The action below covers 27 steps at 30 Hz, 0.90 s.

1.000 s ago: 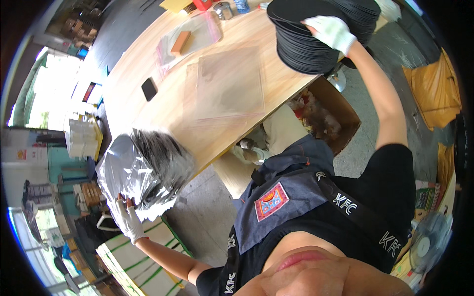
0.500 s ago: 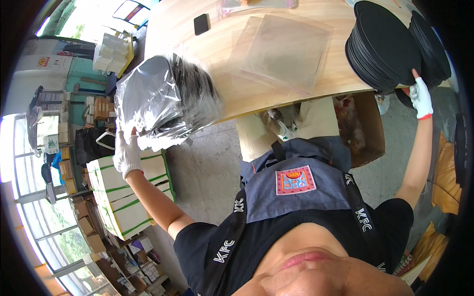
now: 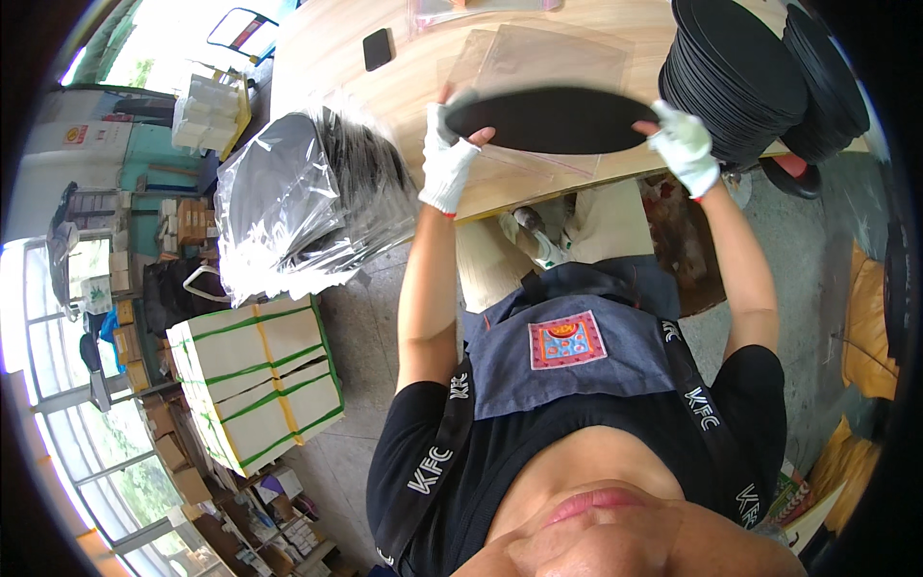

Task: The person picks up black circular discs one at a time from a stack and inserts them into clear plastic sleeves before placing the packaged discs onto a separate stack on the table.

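A round black disc (image 3: 553, 120) is held tilted over the near part of the table, seen almost edge-on. My left hand (image 3: 448, 159), in a white glove with bare fingertips, grips its left edge. The disc's right edge is pinched by my right hand (image 3: 685, 149), gloved the same way. Beneath and behind the disc lie flat clear plastic bags (image 3: 553, 53). To the right stands a tall stack of black discs (image 3: 735, 77), with a second stack (image 3: 827, 87) beside it. Left of my left hand, several black discs sit inside clear plastic wrapping (image 3: 298, 197).
A dark phone (image 3: 378, 49) lies on the wooden table (image 3: 327, 72). White boxes with green straps (image 3: 255, 380) stand on the floor at left. Under the table is an open cardboard box (image 3: 697, 279). Shelves with cartons line the far left.
My left hand has left the wrapped discs and moved right. My right hand has come left from the stack with a disc, which both hands now hold.
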Motion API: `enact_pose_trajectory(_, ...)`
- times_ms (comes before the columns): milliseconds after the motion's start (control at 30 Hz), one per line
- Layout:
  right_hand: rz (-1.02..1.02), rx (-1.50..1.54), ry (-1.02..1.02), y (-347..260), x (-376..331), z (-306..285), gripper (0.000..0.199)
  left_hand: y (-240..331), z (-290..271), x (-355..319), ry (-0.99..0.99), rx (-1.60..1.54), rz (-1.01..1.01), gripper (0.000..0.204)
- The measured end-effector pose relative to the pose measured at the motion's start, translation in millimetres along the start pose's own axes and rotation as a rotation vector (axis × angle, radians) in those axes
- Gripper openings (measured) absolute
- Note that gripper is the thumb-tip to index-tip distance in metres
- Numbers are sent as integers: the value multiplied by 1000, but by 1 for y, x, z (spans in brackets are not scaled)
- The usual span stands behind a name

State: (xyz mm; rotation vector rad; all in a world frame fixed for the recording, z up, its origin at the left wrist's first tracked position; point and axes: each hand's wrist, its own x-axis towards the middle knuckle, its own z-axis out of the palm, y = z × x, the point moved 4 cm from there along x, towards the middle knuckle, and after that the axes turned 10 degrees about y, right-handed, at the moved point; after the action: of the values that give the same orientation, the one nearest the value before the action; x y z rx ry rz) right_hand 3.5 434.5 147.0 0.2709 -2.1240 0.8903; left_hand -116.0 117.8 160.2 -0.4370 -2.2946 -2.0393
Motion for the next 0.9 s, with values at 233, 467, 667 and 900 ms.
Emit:
enact_pose_trajectory(233,190,-379,-259,16,-39,52,37,-108,3,7,4,69,-103,44)
enact_pose_trajectory(467,1027,435,-34,8,-75,-12,57,-128,20,34,-433,1100,561,48)
enact_pose_trajectory(667,1332,934,383,29,-140,-74,51,-130,76,-28,-334,1403,440,54)
enact_pose_trajectory(900,1390,1052,13,2,-149,-56,50,-111,76,-12,-508,1223,289,34)
